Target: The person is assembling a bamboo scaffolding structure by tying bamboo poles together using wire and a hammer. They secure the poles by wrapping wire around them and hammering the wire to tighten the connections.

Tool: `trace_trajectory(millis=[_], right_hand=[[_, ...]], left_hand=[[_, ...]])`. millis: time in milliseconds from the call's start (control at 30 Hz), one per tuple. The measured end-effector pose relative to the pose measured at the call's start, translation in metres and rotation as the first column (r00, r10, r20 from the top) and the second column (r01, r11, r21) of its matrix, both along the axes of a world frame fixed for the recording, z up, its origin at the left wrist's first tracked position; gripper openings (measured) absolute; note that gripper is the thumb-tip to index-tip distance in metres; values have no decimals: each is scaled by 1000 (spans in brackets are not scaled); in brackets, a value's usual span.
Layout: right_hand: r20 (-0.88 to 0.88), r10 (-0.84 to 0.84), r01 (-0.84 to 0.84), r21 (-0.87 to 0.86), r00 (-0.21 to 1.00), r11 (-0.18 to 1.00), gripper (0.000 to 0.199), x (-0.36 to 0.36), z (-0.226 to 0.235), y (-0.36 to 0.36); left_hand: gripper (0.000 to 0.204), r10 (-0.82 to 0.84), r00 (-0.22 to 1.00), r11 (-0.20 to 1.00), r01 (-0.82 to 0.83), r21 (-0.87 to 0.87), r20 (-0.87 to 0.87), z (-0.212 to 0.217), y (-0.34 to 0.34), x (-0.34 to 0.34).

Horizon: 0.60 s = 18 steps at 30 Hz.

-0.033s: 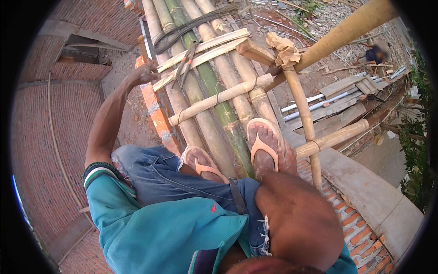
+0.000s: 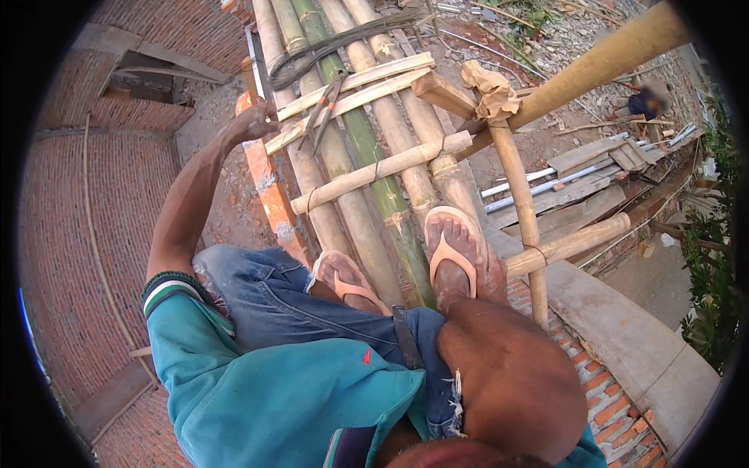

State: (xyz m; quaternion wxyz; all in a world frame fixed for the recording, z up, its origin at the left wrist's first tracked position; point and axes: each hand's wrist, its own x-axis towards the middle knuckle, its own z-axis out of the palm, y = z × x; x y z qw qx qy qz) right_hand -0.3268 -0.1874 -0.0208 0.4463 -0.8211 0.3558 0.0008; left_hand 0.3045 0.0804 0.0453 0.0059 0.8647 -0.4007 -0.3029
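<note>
At the left edge of a bamboo platform [image 2: 361,221], my left hand [image 2: 254,125] is closed, its curled fingers beside the ends of two pale split-wood strips [image 2: 360,98]. Whatever it may hold is hidden. Dark pincers [image 2: 320,115] with orange on their handles rest across those strips. Beyond them lies a bundle of thin dark wire [image 2: 300,62]. What looks like my right hand [image 2: 493,274] is low against the outer side of my sandalled right foot [image 2: 451,246]; its fingers are not clear behind my bent leg.
A short bamboo crosspiece [image 2: 382,173] is tied across the poles. On the right stand a bamboo post [image 2: 516,195] and a thick slanting pole [image 2: 601,66], with crumpled brown paper [image 2: 491,90] at their joint. A brick wall [image 2: 86,257] is left; a person [image 2: 646,103] is far below right.
The view has shifted slightly, moving the platform a little right in the picture. My left hand stays beside the strip ends, and the pincers and wire lie where they were.
</note>
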Motion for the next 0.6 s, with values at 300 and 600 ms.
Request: trace_trajectory(millis=[300,600], right_hand=[[-72,-77,76,-4,994,997,58,-8,5,-6],[-127,-103,101,-20,987,995,57,-14,9,-9]], left_hand=[[30,114,989,965,-88,-247,94,-15,-49,-8],[24,-54,973,984,90,-156,225,-63,-45,3]])
